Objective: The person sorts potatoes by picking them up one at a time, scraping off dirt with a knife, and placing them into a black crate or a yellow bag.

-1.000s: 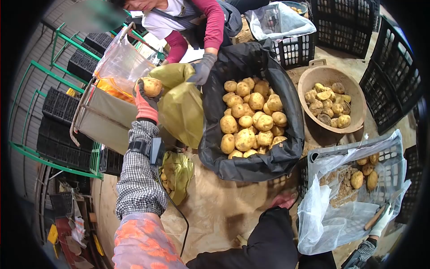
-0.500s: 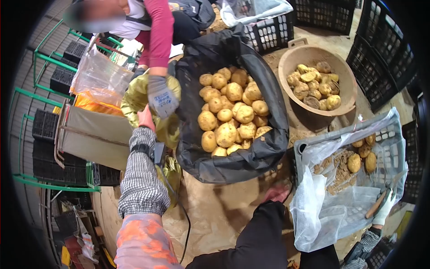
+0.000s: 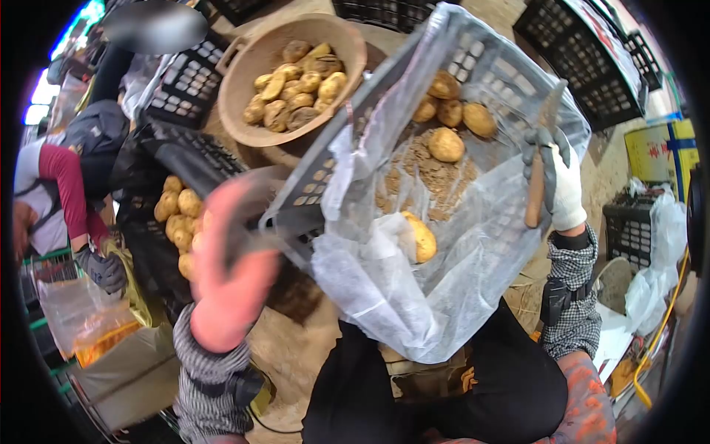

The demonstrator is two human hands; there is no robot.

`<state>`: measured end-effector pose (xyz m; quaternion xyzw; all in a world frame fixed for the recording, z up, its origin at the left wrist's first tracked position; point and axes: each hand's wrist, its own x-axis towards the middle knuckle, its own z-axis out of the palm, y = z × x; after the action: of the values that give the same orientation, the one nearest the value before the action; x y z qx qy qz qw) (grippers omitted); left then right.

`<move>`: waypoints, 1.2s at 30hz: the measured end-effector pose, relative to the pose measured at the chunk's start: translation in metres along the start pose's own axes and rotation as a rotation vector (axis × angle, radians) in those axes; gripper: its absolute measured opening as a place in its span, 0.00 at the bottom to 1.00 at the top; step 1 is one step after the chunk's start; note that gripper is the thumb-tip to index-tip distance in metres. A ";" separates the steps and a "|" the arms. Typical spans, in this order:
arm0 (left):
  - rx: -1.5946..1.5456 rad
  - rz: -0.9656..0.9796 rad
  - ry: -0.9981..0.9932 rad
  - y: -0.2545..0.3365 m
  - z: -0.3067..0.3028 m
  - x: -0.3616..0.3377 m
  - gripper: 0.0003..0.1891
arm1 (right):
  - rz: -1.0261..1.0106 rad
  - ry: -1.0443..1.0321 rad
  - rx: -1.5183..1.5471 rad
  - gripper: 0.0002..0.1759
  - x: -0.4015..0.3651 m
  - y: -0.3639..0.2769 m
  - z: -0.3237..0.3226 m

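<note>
My right hand [image 3: 560, 177], in a white glove with a grey palm, is closed around the wooden handle of a knife [image 3: 535, 196]. Its blade points upward, over the right side of a grey plastic crate [image 3: 307, 159]. My left hand [image 3: 222, 270], in a pink glove, is smeared by motion left of the crate. Its thumb and fingers look apart, with nothing visible between them. Crumpled white sheeting [image 3: 473, 274] lines the crate. Several potatoes [image 3: 446, 144] lie beside loose soil [image 3: 433, 177] inside, and a single potato [image 3: 421, 238] rests nearer me on the sheeting.
Cut and dark-spotted potatoes fill part of a brown tub [image 3: 233, 111] behind the crate. At left, a black-lined container [image 3: 140, 214] holds whole potatoes. A co-worker's gloved hand [image 3: 100, 268] touches a yellow bag [image 3: 137, 285]. Black crates [image 3: 584, 63] stand at the upper right.
The view has swung right. My left hand has left the yellow bag beside the co-worker's hand and come toward the crate. A potato now shows on the near sheeting. The knife stays in my right hand.
</note>
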<state>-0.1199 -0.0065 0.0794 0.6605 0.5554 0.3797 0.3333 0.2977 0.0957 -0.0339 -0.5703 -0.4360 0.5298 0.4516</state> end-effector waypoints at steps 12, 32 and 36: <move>0.990 0.247 -1.605 -0.125 0.276 0.037 0.35 | 0.065 0.045 0.198 0.19 -0.012 -0.023 0.011; -1.292 -0.561 -0.329 -0.005 0.115 0.045 0.39 | -0.014 0.045 0.242 0.15 -0.011 -0.010 0.005; -1.300 -0.503 -0.135 -0.007 0.095 0.004 0.38 | -0.030 0.047 0.226 0.18 -0.009 0.001 -0.004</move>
<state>-0.0400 -0.0034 0.0274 0.2006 0.3299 0.5045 0.7723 0.3015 0.0869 -0.0326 -0.5213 -0.3713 0.5554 0.5310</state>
